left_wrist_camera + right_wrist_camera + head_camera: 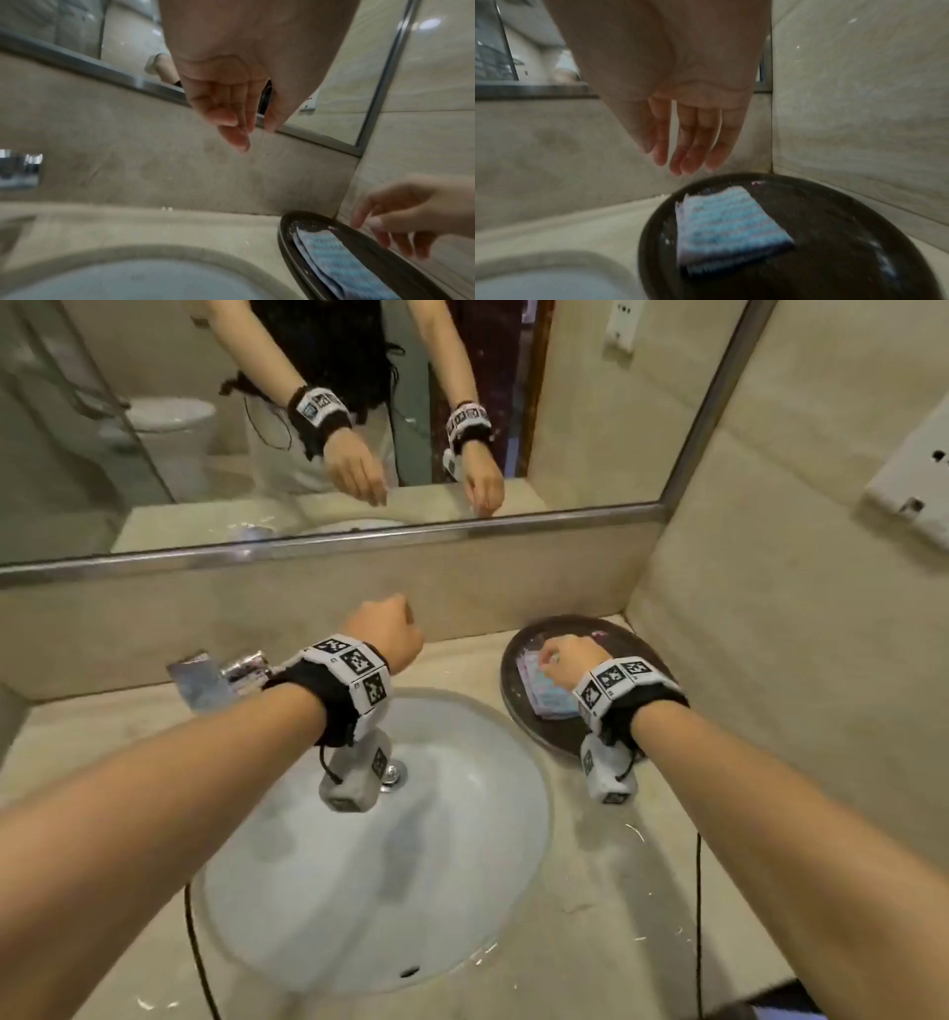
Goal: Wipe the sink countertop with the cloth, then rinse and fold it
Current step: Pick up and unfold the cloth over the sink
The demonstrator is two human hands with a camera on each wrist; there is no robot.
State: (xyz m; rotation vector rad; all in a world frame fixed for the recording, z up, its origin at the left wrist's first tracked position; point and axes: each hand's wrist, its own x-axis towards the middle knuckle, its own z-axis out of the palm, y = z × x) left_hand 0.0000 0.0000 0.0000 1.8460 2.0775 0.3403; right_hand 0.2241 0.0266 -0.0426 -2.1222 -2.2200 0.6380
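Observation:
A folded blue-and-white cloth (545, 689) (727, 225) (342, 263) lies on a dark round tray (518, 716) (847, 253) (287, 239) in the back right corner of the beige countertop (616, 891). My right hand (567, 660) (687, 142) (401, 219) hovers just above the cloth's far end, fingers relaxed and pointing down, holding nothing. Over the back edge of the white sink (436, 865), my left hand (385, 631) (231, 113) hangs in the air with loosely bent fingers, empty.
A chrome tap (241, 667) stands at the back left of the basin. A mirror (359, 428) runs above the backsplash. A tiled wall (796, 634) closes in the right side close to the tray. The drain (393, 775) shows in the sink.

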